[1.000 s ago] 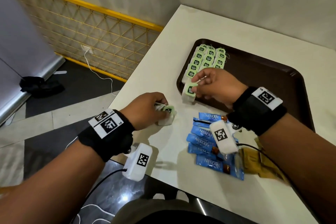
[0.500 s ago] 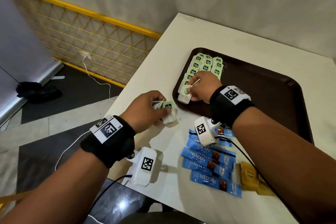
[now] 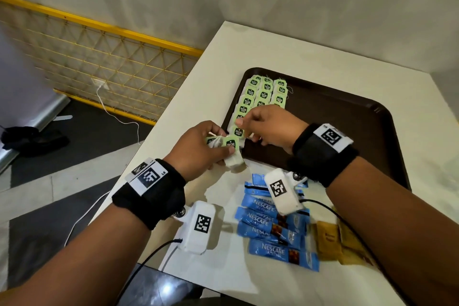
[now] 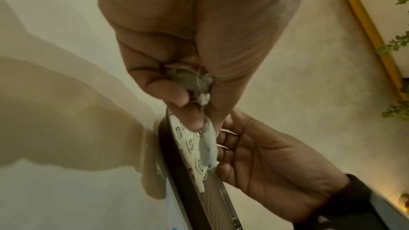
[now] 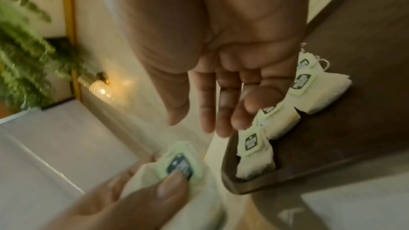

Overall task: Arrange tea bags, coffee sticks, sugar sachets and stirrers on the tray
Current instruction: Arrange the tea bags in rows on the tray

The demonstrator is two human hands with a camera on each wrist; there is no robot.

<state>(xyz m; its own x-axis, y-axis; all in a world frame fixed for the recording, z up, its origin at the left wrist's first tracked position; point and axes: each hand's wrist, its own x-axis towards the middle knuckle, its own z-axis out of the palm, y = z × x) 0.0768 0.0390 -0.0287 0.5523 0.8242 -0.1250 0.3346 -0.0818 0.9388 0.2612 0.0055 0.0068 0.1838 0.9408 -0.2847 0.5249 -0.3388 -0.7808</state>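
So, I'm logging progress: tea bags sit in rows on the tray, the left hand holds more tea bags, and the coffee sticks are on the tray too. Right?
Not quite. The head view shows the coffee sticks on the table, in front of the tray, not on it. The rest holds: tea bags in rows, left hand holding more.

Dim, warm indoor light; wrist views blurred, edges stretched by wide-angle distortion.

Your right hand (image 3: 267, 126) hides the near ends of the tea bag rows (image 3: 264, 93). The right wrist camera (image 3: 283, 191) covers some coffee sticks (image 3: 270, 228); the sugar sachets (image 3: 330, 241) print is unreadable.
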